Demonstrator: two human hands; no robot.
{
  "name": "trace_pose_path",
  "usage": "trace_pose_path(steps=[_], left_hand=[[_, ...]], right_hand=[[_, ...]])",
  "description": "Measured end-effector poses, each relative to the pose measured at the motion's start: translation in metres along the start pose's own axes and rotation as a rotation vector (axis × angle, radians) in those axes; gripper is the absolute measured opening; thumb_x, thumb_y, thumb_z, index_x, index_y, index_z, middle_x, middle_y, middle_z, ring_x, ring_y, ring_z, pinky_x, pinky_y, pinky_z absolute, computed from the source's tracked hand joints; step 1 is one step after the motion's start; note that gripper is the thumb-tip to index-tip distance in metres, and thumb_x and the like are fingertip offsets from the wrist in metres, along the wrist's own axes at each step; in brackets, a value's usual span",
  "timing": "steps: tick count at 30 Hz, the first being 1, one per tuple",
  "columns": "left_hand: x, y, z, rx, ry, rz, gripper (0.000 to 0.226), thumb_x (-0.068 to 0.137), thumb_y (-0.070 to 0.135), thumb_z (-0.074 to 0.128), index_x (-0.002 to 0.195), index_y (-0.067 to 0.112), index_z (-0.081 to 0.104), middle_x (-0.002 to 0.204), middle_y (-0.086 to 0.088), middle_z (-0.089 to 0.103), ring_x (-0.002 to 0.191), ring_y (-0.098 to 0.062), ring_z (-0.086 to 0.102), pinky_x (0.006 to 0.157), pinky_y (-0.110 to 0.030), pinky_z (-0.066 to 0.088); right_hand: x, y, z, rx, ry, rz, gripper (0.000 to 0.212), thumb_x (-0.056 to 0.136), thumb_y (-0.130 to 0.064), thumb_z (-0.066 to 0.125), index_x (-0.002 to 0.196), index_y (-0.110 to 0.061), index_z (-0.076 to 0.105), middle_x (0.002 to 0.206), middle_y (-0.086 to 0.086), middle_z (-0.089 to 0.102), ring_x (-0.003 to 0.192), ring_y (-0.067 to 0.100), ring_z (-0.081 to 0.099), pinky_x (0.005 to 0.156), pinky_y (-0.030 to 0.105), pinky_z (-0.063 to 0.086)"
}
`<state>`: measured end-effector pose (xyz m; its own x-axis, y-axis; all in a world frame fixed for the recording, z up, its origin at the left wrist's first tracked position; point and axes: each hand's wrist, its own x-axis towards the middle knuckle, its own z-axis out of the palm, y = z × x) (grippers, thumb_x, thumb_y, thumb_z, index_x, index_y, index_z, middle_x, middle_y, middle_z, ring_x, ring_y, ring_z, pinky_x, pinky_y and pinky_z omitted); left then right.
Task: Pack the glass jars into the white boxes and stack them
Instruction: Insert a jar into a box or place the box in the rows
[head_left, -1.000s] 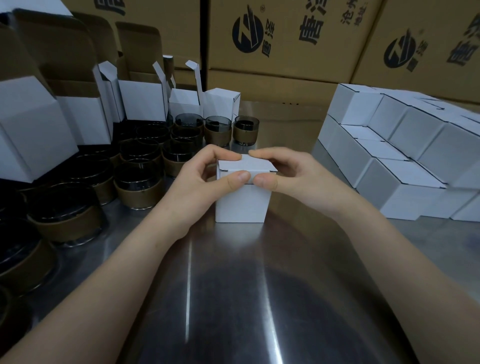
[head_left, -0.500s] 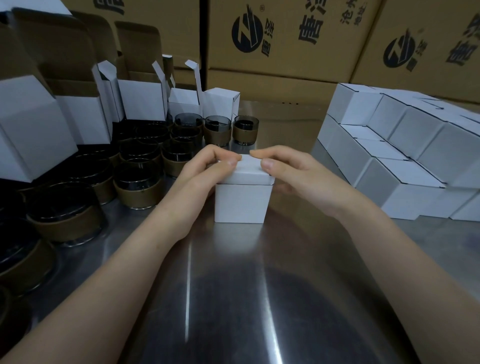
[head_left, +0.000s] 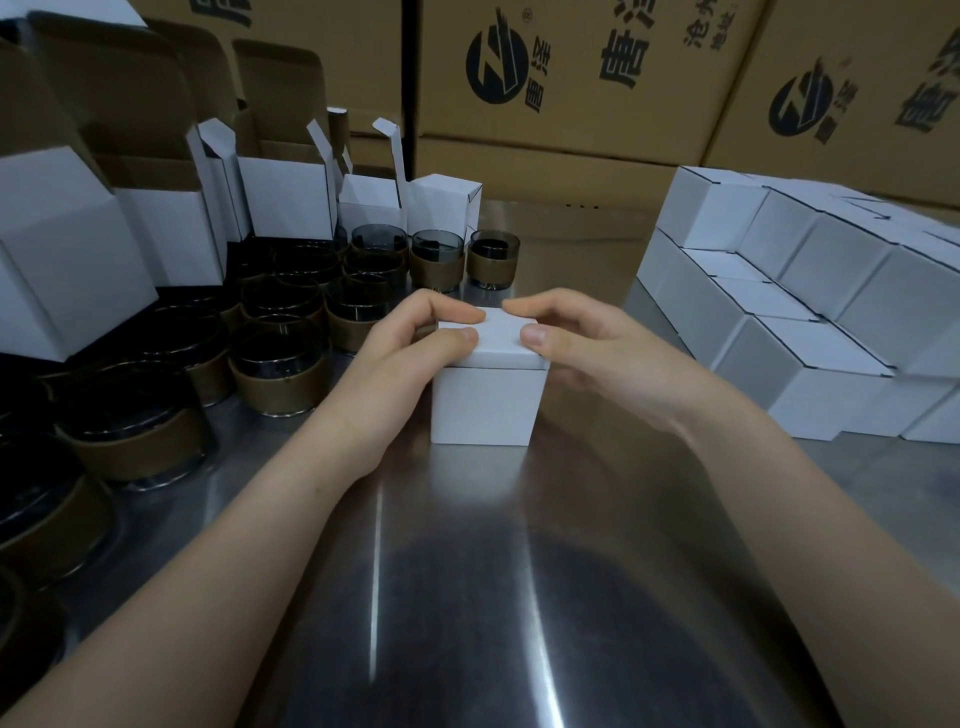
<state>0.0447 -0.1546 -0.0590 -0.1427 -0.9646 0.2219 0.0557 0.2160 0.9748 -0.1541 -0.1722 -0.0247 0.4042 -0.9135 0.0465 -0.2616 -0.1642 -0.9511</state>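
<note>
Head view: left hand (head_left: 395, 358) and right hand (head_left: 597, 353) grip the white box (head_left: 488, 405), its lid (head_left: 501, 340) now tucked shut, ready to stack.

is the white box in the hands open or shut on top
Shut. The white box has its top lying flat and flush, no flap standing up; the left hand and right hand hold its top.

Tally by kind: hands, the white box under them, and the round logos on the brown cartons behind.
left hand and right hand: 2
white box: 1
round logos: 2
Total: 5
</note>
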Motion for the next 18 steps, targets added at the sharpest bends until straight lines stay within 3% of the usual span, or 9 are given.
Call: trace_pose_path(steps=[6,18], left_hand=[[-0.0009,-0.0026,-0.0001,0.058,0.0,0.026,0.011,0.094,0.018,0.059,0.098,0.027,0.063,0.107,0.008,0.06,0.082,0.003,0.064,0.064,-0.015,0.052],[-0.0015,0.0015,0.0003,0.056,-0.01,-0.014,0.014,0.091,0.014,0.061,0.099,0.024,0.064,0.108,0.003,0.061,0.084,0.0,0.064,0.071,-0.02,0.052]], right_hand=[[0.0002,0.0019,-0.0007,-0.021,-0.035,0.005,0.027,0.095,-0.017,0.059,0.121,-0.023,0.057,0.125,0.004,0.06,0.092,-0.006,0.064,0.072,0.011,0.05],[0.0027,0.0031,-0.0007,-0.008,-0.042,0.01,0.027,0.093,-0.015,0.063,0.116,-0.026,0.058,0.124,0.001,0.06,0.094,-0.004,0.064,0.074,0.013,0.051]])
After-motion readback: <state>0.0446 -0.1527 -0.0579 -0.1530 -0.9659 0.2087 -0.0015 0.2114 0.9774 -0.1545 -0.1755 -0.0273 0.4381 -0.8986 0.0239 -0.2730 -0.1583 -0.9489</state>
